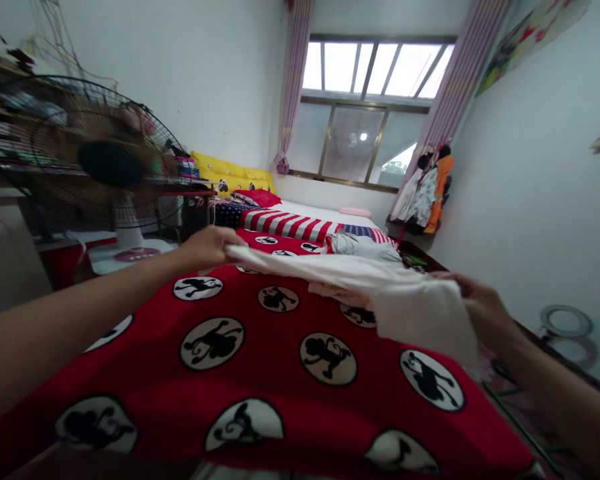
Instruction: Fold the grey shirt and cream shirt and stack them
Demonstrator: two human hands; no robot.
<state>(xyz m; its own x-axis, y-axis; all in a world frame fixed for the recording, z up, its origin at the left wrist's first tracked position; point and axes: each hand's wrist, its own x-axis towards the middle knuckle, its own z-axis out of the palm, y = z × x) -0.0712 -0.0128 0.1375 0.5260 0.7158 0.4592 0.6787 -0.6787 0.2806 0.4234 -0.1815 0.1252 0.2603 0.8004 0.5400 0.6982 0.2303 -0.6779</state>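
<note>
Head view: hands (213,247) (483,307) spread apart hold white cloth (380,280).

My single feed comes from a camera worn on the person's head. I find it facing forward and angled downward, looking along the red blanket (273,353) from its near edge to the window (357,137) in the far background. The left hand (207,248) and right hand (480,307) register at close range, slightly below mid-height. A fan (110,163) bounds my coverage on the left and a white wall (545,200) on the right. The field is wide.
</note>
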